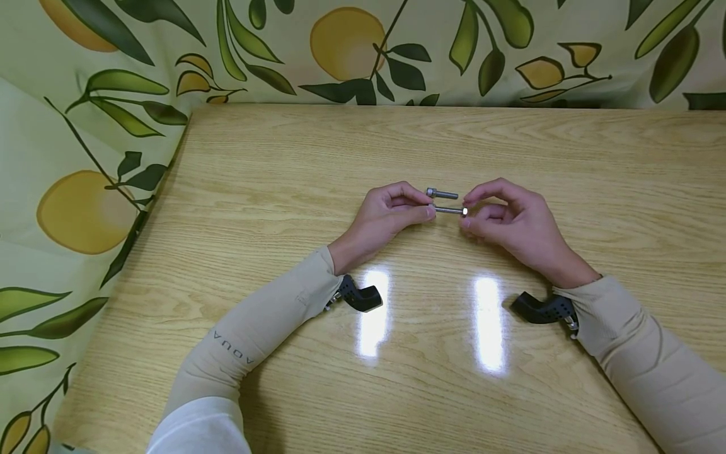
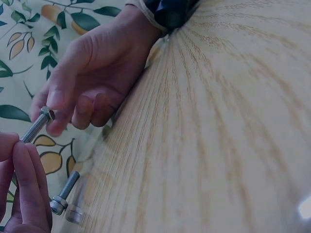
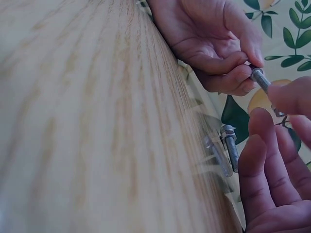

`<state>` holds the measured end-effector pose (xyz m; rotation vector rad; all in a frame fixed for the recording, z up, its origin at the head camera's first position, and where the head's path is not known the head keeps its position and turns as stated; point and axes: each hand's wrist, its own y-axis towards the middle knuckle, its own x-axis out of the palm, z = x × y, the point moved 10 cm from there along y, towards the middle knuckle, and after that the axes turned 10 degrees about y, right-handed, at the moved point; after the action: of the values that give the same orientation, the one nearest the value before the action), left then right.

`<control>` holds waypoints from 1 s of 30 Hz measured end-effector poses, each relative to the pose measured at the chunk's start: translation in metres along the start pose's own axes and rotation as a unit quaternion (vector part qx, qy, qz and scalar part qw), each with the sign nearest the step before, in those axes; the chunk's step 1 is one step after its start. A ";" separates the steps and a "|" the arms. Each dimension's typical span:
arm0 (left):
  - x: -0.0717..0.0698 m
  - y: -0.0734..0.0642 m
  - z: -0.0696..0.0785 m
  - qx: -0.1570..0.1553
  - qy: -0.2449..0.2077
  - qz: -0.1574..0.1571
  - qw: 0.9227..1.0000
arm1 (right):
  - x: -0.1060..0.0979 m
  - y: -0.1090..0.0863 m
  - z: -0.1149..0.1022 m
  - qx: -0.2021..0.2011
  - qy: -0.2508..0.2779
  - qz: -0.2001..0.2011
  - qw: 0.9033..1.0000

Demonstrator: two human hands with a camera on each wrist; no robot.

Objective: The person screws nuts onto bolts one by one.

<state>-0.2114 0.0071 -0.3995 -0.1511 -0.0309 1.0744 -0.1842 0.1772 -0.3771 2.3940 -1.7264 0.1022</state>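
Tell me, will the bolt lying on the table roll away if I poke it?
The lying bolt would probably curve rather than roll straight, since one end is fatter. Its grey, metallic shine suggests it's stiff and fairly heavy for its size.

Silver bolts (image 3: 262, 79), light brown wood-grain table (image 1: 431, 353)
The cloth (image 1: 431, 25) is cream, with orange fruits (image 1: 85, 211) and green leaves (image 1: 515, 22).

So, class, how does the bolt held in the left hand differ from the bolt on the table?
The held bolt is pinched in the left hand, while the resting bolt lies on the table. The held bolt's nut is at the end nearest the right hand, whereas the resting bolt's nut sits close to its head. Both are silvery, threaded metal bolts.
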 end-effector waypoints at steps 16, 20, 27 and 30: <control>0.000 0.000 0.001 -0.001 0.005 -0.003 1.000 | -0.003 0.000 0.001 0.010 -0.100 0.014 0.995; 0.000 0.000 0.000 -0.001 0.004 -0.001 1.000 | -0.003 0.000 0.003 0.018 -0.105 0.014 0.994; 0.000 0.000 -0.001 -0.001 -0.002 -0.001 1.000 | -0.001 -0.001 0.000 -0.002 -0.042 0.006 0.999; 0.000 0.001 -0.001 -0.001 0.000 -0.003 1.000 | 0.000 0.000 -0.002 -0.015 -0.040 0.003 0.999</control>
<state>-0.2118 0.0073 -0.4004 -0.1523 -0.0318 1.0694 -0.1839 0.1777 -0.3757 2.4028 -1.7565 -0.0172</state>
